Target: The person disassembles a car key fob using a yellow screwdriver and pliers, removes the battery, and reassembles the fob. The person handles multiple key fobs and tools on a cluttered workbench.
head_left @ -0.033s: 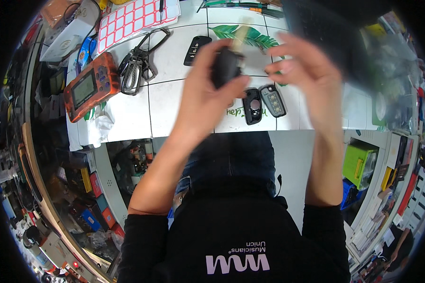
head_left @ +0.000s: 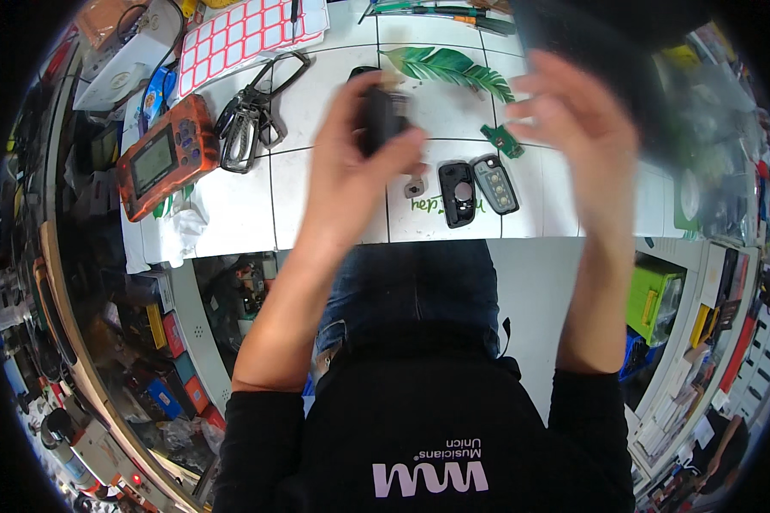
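Note:
My left hand (head_left: 342, 162) is closed around a dark key fob (head_left: 380, 120), blurred by motion, above the white tiled tabletop. My right hand (head_left: 573, 128) is raised to the right, fingers apart and partly smeared, with nothing visible in them. Close to its fingertips lies a small green circuit board (head_left: 502, 141). Two halves of an opened key fob lie near the front edge: a black shell half (head_left: 458, 195) with a round silver disc, and a grey-lined half (head_left: 494, 184). A small grey square piece (head_left: 414, 188) sits left of them. Another black key fob (head_left: 364, 73) is mostly hidden behind my left hand.
An orange handheld device (head_left: 167, 158) with a screen and a black metal clamp-like tool (head_left: 244, 128) occupy the left. A red-gridded label sheet (head_left: 248, 38) lies behind them. Several thin tools (head_left: 445, 13) line the back. A blurred dark object (head_left: 607, 77) stands at the far right.
My left hand has shifted left with the key fob, and my right hand has moved right, away from it. The green circuit board and grey square piece now show more fully.

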`<act>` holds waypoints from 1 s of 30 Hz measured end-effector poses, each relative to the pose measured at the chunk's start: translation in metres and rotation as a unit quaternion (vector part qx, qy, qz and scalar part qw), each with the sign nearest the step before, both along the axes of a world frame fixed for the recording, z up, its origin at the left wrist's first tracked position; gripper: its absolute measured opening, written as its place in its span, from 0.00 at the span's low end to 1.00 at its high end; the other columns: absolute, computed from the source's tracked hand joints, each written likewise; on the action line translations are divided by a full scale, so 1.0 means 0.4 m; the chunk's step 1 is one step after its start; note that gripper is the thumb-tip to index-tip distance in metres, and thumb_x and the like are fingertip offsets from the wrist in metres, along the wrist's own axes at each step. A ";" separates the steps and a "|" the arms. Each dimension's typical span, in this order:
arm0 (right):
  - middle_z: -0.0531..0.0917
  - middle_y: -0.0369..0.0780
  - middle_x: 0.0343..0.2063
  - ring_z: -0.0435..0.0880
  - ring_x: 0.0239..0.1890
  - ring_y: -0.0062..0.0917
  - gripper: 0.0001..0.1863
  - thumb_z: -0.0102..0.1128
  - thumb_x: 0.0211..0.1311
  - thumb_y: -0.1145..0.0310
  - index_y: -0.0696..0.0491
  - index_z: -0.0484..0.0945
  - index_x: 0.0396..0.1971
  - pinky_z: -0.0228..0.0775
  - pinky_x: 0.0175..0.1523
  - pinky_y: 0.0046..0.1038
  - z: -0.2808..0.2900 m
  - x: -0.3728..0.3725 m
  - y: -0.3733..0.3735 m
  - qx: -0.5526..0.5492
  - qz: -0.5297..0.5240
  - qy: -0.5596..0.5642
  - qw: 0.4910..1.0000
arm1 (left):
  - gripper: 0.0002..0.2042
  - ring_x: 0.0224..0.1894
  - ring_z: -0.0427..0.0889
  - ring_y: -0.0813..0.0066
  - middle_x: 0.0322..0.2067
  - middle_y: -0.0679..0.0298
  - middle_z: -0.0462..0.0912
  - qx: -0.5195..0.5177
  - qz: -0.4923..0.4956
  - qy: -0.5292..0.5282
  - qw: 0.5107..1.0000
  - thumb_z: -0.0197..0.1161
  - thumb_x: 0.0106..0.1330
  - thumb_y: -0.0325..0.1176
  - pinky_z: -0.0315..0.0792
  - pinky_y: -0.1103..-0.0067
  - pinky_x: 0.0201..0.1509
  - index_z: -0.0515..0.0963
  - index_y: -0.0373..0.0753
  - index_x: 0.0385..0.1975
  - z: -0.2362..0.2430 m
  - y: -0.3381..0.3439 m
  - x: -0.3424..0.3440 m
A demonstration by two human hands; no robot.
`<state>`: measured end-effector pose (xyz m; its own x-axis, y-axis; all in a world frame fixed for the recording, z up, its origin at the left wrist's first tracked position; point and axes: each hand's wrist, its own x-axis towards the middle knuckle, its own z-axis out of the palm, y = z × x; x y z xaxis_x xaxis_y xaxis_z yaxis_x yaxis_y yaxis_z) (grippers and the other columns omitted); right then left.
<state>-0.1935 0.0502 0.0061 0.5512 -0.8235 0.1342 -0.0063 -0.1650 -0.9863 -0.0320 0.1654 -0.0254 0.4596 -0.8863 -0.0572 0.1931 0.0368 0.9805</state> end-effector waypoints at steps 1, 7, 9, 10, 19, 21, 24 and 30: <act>0.81 0.41 0.37 0.81 0.37 0.21 0.16 0.58 0.57 0.69 0.55 0.76 0.46 0.76 0.40 0.21 0.008 -0.021 -0.031 -0.039 -0.025 0.032 0.998 | 0.21 0.30 0.78 0.73 0.34 0.58 0.74 0.007 0.029 0.013 0.999 0.58 0.57 0.25 0.78 0.76 0.34 0.64 0.35 0.51 -0.013 0.014 0.031; 0.81 0.39 0.35 0.80 0.33 0.20 0.14 0.57 0.58 0.63 0.53 0.79 0.42 0.73 0.36 0.20 -0.031 -0.068 -0.131 -0.131 -0.012 0.171 0.976 | 0.20 0.31 0.82 0.70 0.41 0.50 0.76 0.048 -0.018 0.101 0.994 0.61 0.57 0.28 0.79 0.75 0.38 0.62 0.32 0.47 -0.038 0.008 0.097; 0.82 0.37 0.31 0.78 0.30 0.19 0.13 0.58 0.57 0.64 0.53 0.80 0.40 0.70 0.34 0.18 -0.054 -0.060 -0.139 -0.155 -0.011 0.215 0.964 | 0.21 0.31 0.82 0.69 0.41 0.52 0.76 0.074 -0.054 0.092 0.992 0.63 0.57 0.29 0.79 0.77 0.37 0.61 0.30 0.46 -0.053 -0.015 0.084; 0.82 0.37 0.31 0.78 0.29 0.19 0.13 0.58 0.56 0.64 0.53 0.80 0.39 0.70 0.34 0.18 -0.063 -0.055 -0.146 -0.158 -0.001 0.233 0.960 | 0.22 0.31 0.82 0.69 0.41 0.52 0.76 0.076 -0.048 0.087 0.992 0.63 0.56 0.29 0.79 0.77 0.37 0.62 0.30 0.46 -0.052 -0.023 0.086; 0.82 0.39 0.27 0.76 0.25 0.19 0.11 0.59 0.55 0.67 0.57 0.79 0.35 0.67 0.32 0.21 -0.056 -0.010 -0.175 -0.193 0.018 0.320 0.927 | 0.22 0.30 0.82 0.68 0.42 0.52 0.76 0.059 0.006 0.056 0.997 0.62 0.57 0.29 0.80 0.79 0.33 0.62 0.27 0.46 -0.069 -0.047 0.177; 0.81 0.39 0.26 0.75 0.25 0.19 0.10 0.59 0.54 0.69 0.56 0.79 0.35 0.67 0.32 0.20 -0.060 -0.025 -0.163 -0.213 0.027 0.327 0.920 | 0.21 0.29 0.81 0.70 0.44 0.50 0.75 0.065 0.001 0.059 0.996 0.61 0.58 0.29 0.79 0.79 0.32 0.62 0.29 0.47 -0.070 -0.038 0.181; 0.80 0.38 0.26 0.74 0.24 0.17 0.08 0.59 0.54 0.72 0.56 0.79 0.35 0.66 0.30 0.18 -0.055 -0.058 -0.140 -0.220 -0.013 0.320 0.921 | 0.20 0.27 0.79 0.73 0.46 0.46 0.74 0.074 -0.006 0.053 0.996 0.60 0.58 0.29 0.76 0.79 0.29 0.63 0.32 0.48 -0.060 -0.009 0.185; 0.80 0.35 0.27 0.72 0.24 0.12 0.09 0.59 0.55 0.74 0.56 0.79 0.36 0.64 0.28 0.15 0.024 -0.138 -0.138 -0.188 -0.171 0.304 0.918 | 0.20 0.19 0.72 0.79 0.36 0.53 0.76 0.065 0.008 0.008 0.998 0.59 0.54 0.22 0.70 0.83 0.23 0.62 0.34 0.47 -0.051 0.093 0.175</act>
